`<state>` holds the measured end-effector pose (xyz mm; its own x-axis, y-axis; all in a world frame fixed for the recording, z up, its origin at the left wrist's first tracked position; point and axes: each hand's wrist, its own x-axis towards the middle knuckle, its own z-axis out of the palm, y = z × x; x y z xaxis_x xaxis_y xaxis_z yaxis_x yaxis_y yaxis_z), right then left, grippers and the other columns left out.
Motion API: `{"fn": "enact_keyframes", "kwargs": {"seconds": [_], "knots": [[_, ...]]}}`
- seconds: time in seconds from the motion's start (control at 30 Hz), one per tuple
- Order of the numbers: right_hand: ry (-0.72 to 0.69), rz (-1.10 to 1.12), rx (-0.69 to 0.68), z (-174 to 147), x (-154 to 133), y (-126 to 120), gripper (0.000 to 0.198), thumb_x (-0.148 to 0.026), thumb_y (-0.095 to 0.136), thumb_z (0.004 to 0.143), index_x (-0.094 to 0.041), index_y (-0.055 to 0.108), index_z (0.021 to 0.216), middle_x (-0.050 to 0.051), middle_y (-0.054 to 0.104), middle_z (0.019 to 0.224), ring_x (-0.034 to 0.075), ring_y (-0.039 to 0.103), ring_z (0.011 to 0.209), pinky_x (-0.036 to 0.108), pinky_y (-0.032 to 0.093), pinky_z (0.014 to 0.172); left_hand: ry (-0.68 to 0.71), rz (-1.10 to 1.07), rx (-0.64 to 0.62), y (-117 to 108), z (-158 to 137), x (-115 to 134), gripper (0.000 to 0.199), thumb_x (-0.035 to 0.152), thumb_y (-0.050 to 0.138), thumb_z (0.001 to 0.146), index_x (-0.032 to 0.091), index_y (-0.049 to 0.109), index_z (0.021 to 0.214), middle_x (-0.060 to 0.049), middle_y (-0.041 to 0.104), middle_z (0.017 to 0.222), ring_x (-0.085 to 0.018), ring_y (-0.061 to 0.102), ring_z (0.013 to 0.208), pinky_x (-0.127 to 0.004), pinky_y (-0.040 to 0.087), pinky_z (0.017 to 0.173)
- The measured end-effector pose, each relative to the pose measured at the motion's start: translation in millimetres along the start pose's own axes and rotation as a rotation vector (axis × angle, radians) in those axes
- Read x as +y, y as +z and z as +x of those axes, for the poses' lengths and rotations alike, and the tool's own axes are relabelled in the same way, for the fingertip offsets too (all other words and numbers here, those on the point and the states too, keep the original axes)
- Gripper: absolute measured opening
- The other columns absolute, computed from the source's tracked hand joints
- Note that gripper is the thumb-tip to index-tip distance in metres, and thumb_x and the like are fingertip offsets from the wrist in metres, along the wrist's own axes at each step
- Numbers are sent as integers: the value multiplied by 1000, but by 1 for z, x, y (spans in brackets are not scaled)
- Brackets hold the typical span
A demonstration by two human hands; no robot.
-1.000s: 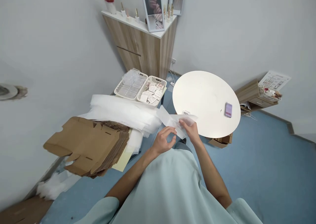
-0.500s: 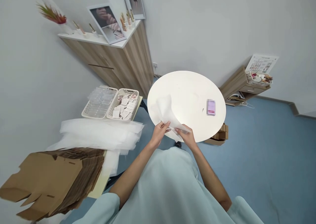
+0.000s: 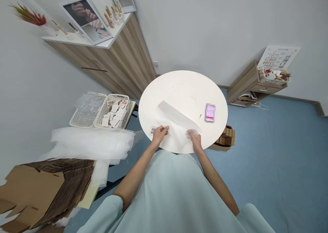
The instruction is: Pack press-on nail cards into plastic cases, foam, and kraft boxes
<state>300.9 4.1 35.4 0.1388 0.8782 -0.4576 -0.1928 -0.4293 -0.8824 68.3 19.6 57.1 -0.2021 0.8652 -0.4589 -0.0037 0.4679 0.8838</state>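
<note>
- White sheet (image 3: pixel 176 118) stretches over the round table (image 3: pixel 184 80).
- Your left hand (image 3: pixel 159 136) and right hand (image 3: pixel 195 141) pinch its opposite sides.
- Small packet (image 3: pixel 152 130), seemingly clear plastic, lies beside your left hand.

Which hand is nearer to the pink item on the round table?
Right. The right hand is left of the pink item, nearer the person; the left hand is farther left.
</note>
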Motion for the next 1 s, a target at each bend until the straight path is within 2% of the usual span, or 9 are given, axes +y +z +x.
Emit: {"fn": "enact_keyframes", "kwargs": {"seconds": [0.17, 0.27, 0.43, 0.53, 0.6, 0.7, 0.8, 0.87, 1.0], "knots": [[109, -176, 21, 28, 28, -21, 38, -54, 81, 73, -17, 74, 78, 7, 76, 80, 24, 71, 79, 32, 54, 69, -85, 59, 44, -3, 24, -23, 48, 62, 86, 68, 19, 64, 67, -3, 64, 72, -20, 65, 79, -39, 64, 85], [135, -301, 64, 37, 42, -29, 33, -51, 77, 73, -18, 72, 77, 5, 74, 77, 23, 71, 72, 32, 53, 67, -107, 80, 56, -6, 33, -36, 44, 57, 86, 69, 20, 63, 66, -3, 64, 72, -20, 65, 77, -38, 63, 83], [91, -554, 28, 42, 48, -39, 26, -45, 68, 82, -20, 71, 87, 6, 76, 87, 24, 73, 76, 35, 55, 78, -115, 73, 81, -8, 39, -49, 41, 55, 84, 71, 20, 64, 69, -4, 66, 72, -21, 68, 77, -38, 63, 81], [-99, -739, 122, 40, 39, -39, 33, -43, 63, 90, -18, 71, 110, 14, 74, 114, 29, 71, 99, 43, 56, 92, -114, 48, 85, -6, 36, -50, 40, 55, 84, 72, 19, 66, 72, -5, 69, 74, -22, 69, 79, -39, 63, 82], [-309, -827, 129, 36, 29, -31, 41, -44, 61, 95, -17, 67, 125, 18, 68, 130, 32, 65, 119, 47, 53, 104, -108, 27, 73, -3, 32, -48, 39, 54, 84, 72, 20, 66, 72, -5, 69, 74, -22, 70, 80, -39, 64, 82], [-493, -925, -65, 26, 14, -3, 51, -52, 64, 98, -16, 64, 134, 19, 66, 136, 33, 58, 131, 47, 47, 113, -88, -11, 49, 3, 26, -43, 39, 54, 84, 74, 20, 66, 72, -5, 70, 75, -22, 71, 81, -39, 64, 85], [-471, -1051, -340, 16, 6, 36, 62, -59, 72, 93, -16, 62, 136, 19, 67, 137, 35, 61, 128, 45, 51, 106, -82, -60, 49, 10, 19, -37, 39, 54, 84, 76, 19, 67, 74, -5, 72, 76, -22, 72, 82, -39, 63, 87], [-420, -1134, -466, 10, 4, 58, 54, -58, 74, 92, -18, 65, 127, 15, 74, 120, 33, 68, 112, 41, 54, 92, -75, -79, 58, 14, 14, -32, 39, 54, 84, 77, 20, 66, 74, -4, 70, 73, -21, 71, 80, -39, 63, 87], [-358, -1147, -503, 9, -1, 78, 21, -40, 59, 104, -21, 69, 102, 8, 75, 90, 26, 71, 84, 34, 51, 76, -1, -109, 56, 12, 2, -23, 41, 58, 80, 83, 19, 70, 84, -7, 74, 85, -23, 73, 90, -40, 62, 93]]}}
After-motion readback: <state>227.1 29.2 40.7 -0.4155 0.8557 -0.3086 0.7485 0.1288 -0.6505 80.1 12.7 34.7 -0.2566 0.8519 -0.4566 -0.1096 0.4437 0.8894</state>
